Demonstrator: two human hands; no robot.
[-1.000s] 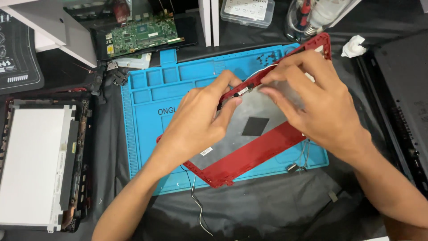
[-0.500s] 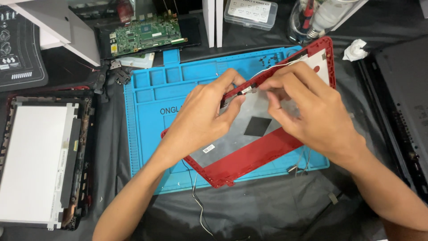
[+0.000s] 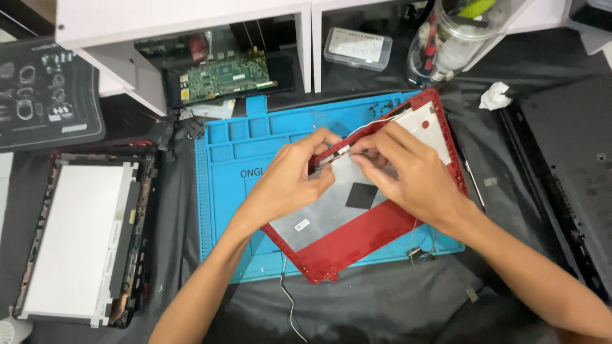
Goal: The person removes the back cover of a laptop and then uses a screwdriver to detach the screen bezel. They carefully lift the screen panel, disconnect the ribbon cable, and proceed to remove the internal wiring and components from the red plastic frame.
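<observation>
Red laptop lid (image 3: 357, 245) lies on blue mat (image 3: 255, 153) — long axis diagonal, lower-left to upper-right. Left hand (image 3: 290, 181) and right hand (image 3: 408, 172) both pinch a small strip (image 3: 336, 155) at its upper edge.

Red, blue and black on the bench

The lid shell (image 3: 357, 245) is red with a silver-grey inner sheet and a black square; the mat (image 3: 236, 210) under it is bright blue; the cloth (image 3: 357, 312) is black; the circuit board (image 3: 229, 78) is green; the screen panel (image 3: 76, 236) is white.

Green circuit board (image 3: 228, 78) on shelf, clear plastic case (image 3: 357, 48), crumpled tissue (image 3: 495, 96), screen panel (image 3: 80, 239) laid at left, dark laptop base (image 3: 570, 165) at right.
</observation>
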